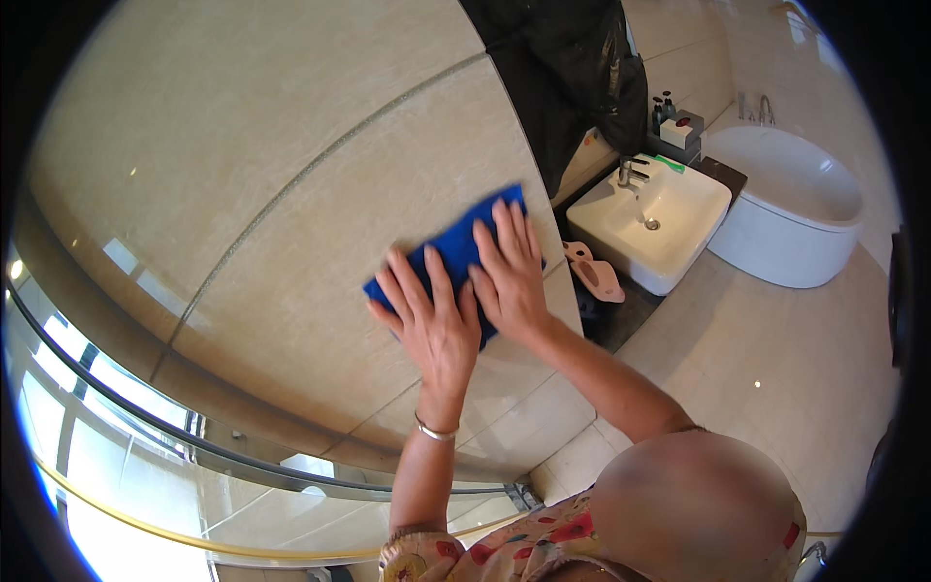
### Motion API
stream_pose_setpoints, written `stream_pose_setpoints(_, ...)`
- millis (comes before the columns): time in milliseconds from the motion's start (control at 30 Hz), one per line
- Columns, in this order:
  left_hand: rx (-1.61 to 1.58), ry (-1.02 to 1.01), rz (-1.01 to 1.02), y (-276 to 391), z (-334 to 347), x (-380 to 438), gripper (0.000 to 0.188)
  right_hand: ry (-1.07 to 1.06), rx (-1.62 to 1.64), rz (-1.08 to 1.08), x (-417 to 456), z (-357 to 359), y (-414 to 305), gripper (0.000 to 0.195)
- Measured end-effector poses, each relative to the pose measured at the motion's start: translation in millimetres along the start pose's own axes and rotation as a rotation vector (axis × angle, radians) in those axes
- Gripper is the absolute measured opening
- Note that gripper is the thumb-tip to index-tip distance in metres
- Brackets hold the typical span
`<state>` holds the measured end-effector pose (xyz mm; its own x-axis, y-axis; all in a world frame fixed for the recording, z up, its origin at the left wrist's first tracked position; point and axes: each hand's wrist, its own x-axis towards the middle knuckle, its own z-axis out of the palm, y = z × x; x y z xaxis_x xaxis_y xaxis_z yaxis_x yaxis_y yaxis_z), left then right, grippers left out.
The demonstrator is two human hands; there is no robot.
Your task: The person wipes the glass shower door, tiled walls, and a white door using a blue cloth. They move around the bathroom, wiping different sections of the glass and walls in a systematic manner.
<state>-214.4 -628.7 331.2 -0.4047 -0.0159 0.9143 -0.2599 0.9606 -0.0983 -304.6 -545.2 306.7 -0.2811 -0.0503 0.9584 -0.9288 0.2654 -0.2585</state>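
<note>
Both my hands press a blue cloth against a beige tiled wall. My left hand, with a bracelet at the wrist, lies over the cloth's left part, fingers spread. Over its right part is my right hand, its fingertips near the cloth's upper right corner. The two thumbs almost meet in the middle. Much of the cloth is hidden beneath the palms. A glittery grout line curves across the wall to the left of the hands.
Right of the wall's edge, a white washbasin with a chrome tap stands on a dark counter. Pink objects lie beside the basin. Behind are a white bathtub and black hanging material. A brass-coloured rail curves along the lower left.
</note>
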Motion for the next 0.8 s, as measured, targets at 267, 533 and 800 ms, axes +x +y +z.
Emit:
stream_pose_setpoints(267,0.022,-0.129,0.092,12,7,8,0.057,0.007,-0.049,0.003,-15,1,26,0.046)
stream_pose_setpoints(533,0.066,-0.279,0.195,-10,51,-148,0.057,-0.204,0.023,0.173,-160,-1,19,0.054)
stream_pose_setpoints(800,0.101,-0.115,-0.05,-39,12,-106,0.063,-0.148,0.128,0.051,-79,20,-34,0.06)
